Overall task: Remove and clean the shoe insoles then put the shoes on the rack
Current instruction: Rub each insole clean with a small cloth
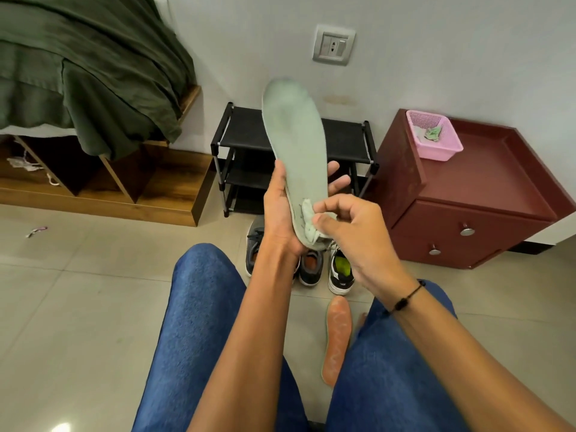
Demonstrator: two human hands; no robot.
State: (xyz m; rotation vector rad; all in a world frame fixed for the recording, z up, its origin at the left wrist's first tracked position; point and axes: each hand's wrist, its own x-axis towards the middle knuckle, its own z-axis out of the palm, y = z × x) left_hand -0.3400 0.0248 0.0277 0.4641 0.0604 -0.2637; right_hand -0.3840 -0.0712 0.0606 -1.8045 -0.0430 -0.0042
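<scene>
My left hand (282,210) holds a pale green insole (293,135) upright by its heel end, in front of the black shoe rack (346,141). My right hand (349,226) presses a small pale cloth (308,213) against the insole's lower part. On the floor below stand a grey shoe (254,247), a black shoe with an orange inside (311,266), and a black-and-white shoe with a lime inside (341,271). An orange insole (336,338) lies on the floor between my knees.
A dark red nightstand (486,194) stands right of the rack with a pink basket (436,138) holding cloths on top. A bed with a green blanket (87,73) and wooden base is at the left. Tiled floor surrounds my legs.
</scene>
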